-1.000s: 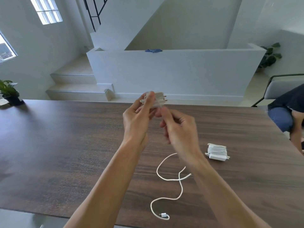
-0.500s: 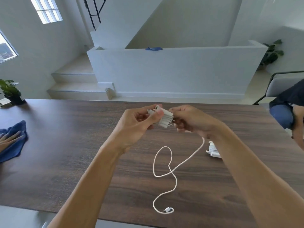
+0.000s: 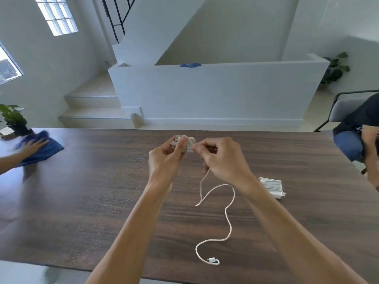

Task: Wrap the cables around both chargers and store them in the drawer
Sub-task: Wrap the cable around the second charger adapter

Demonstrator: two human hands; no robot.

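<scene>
My left hand grips a white charger, partly wound with its cable, above the middle of the dark wooden table. My right hand pinches the white cable right beside the charger. The loose cable hangs from that hand, loops over the table and ends in a small plug near the front edge. A second white charger, with its cable fully wound round it, lies on the table to the right of my right forearm. No drawer is in view.
Another person's hand presses a blue cloth on the table's left end, beside a potted plant. A seated person on a chair is at the far right. Stairs and a white half wall lie behind the table.
My hands have turned the charger and taken up more cable, so the loose length on the table is shorter. The other person's hand and blue cloth have slid further in at the left.
</scene>
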